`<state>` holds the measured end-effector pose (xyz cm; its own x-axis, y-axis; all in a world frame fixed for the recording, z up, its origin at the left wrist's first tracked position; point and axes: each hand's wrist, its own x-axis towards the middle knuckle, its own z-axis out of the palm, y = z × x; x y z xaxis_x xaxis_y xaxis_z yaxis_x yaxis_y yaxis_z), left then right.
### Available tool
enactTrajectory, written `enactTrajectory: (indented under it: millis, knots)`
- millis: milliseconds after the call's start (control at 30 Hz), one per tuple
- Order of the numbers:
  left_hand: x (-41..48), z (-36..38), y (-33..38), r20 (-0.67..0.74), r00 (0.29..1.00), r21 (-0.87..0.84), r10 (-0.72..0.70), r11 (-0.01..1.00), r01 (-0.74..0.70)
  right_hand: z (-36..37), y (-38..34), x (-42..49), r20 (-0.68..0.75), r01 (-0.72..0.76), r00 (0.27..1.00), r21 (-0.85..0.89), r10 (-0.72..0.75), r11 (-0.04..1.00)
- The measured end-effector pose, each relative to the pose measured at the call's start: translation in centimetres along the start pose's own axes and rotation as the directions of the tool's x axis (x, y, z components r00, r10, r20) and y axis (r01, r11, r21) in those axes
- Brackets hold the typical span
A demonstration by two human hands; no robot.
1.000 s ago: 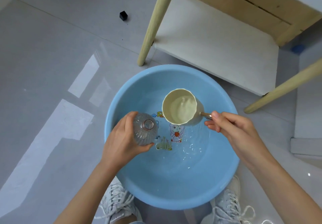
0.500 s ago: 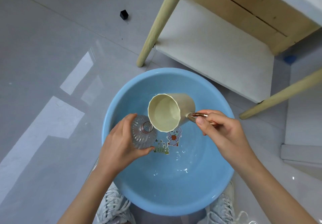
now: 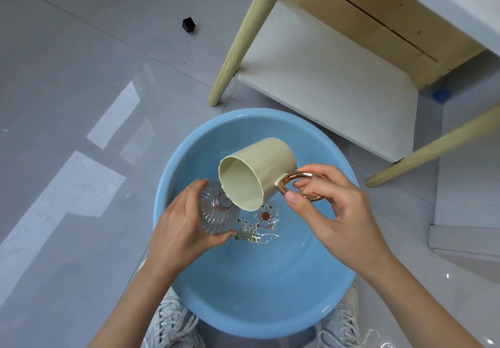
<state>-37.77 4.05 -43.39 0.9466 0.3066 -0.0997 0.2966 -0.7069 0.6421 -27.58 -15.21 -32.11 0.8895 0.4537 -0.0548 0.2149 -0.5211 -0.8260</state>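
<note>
So since a second ago the mug (image 3: 259, 174) has gone from sitting mouth-up to lying nearly on its side, and it's tipped a bit further than half a second back; its open mouth now faces down and to the left, with the lower lip right over the neck of the bottle (image 3: 216, 219). The right hand (image 3: 332, 212) does the tipping: we can see the thumb and curled fingers pinching the rose-gold ring handle (image 3: 311, 197), with the thumb tip pressed on the near side of the ring and the other fingers wrapped over the top. The left hand (image 3: 181, 228) hasn't shifted. It's closed around the ribbed clear bottle, fingers round the far side and thumb along the near side, holding it upright with its mouth pointing up at us. Both things hang over the left half of the blue basin (image 3: 257, 307), which sits on the grey tiled floor (image 3: 67, 90) with a shallow layer of water and a cartoon sticker (image 3: 266, 213) on its bottom. We honestly can't tell if anything is streaming out of the mug. A wooden leg (image 3: 243, 36) and a white shelf (image 3: 324, 77) stand behind the basin, a small black cube (image 3: 188, 24) lies well off on the floor, and white sneakers (image 3: 173, 320) peek out below the rim.
</note>
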Motion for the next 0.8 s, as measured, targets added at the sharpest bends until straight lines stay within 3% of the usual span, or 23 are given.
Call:
enactTrajectory:
  millis: [800]
  knots:
    - [0.06,-0.08,0.15,-0.031,0.999,-0.035,0.005,0.999,-0.006,-0.02,-0.61,-0.4,-0.003,0.16,0.987,-0.194,-0.164,0.968]
